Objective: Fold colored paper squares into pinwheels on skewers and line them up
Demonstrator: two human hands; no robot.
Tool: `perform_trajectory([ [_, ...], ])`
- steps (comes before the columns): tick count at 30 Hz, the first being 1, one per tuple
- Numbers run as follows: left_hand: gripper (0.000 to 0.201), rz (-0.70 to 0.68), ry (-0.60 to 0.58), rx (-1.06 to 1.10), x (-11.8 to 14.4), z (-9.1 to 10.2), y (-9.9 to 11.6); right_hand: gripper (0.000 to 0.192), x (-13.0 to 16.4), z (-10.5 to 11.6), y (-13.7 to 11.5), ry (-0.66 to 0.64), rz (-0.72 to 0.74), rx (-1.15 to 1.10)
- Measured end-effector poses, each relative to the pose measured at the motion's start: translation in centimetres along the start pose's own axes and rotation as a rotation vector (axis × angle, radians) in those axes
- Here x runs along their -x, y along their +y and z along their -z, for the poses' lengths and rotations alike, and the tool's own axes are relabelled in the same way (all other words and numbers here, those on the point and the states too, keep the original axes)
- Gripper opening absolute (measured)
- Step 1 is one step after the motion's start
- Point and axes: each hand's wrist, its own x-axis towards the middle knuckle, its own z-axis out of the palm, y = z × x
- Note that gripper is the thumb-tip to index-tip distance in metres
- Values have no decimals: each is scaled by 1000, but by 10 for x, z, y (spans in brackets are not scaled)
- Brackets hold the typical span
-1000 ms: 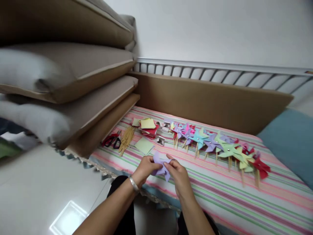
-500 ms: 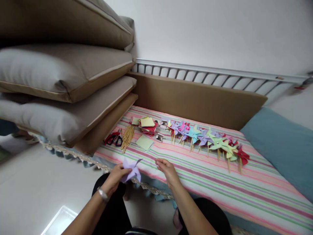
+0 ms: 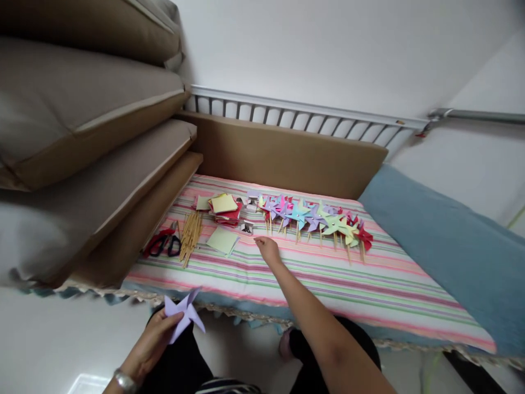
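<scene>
Between the thumb and fingers of my left hand (image 3: pixel 158 331) is a purple paper pinwheel (image 3: pixel 184 316) with folded blades and no stick visible on it, held over my lap at the bed's front edge. My right hand (image 3: pixel 268 250) reaches over the striped sheet, its fingers drawn together; whether anything small is in them I cannot make out. Just beyond its fingertips stands a small open box (image 3: pixel 246 227) with dark bits inside. Pale green paper squares (image 3: pixel 222 241) lie to the left of that hand. Behind them is a stack of coloured paper (image 3: pixel 223 203).
Finished pinwheels on sticks (image 3: pixel 315 219) lie in a row on the right. Bamboo sticks (image 3: pixel 191 238) and scissors (image 3: pixel 166 244) are at the left. Large cushions (image 3: pixel 94 98) are piled at the left; a brown board (image 3: pixel 287 156) leans along the back rail (image 3: pixel 295 109).
My right hand has moved forward toward the small open boxes. My left hand, with the purple pinwheel, has moved down and left in view. The camera view has shifted right.
</scene>
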Motion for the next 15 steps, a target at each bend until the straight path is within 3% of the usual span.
perform_trajectory([
  [5, 29, -31, 15, -18, -5, 2, -1, 26, -25, -24, -30, -84, 131, 140],
  [11, 21, -83, -125, 128, -11, 12, -11, 15, 5, -103, -74, -328, 378, 268],
  [15, 15, -95, -190, 152, -17, 9, -16, 26, 12, -147, -97, -379, 388, 420],
])
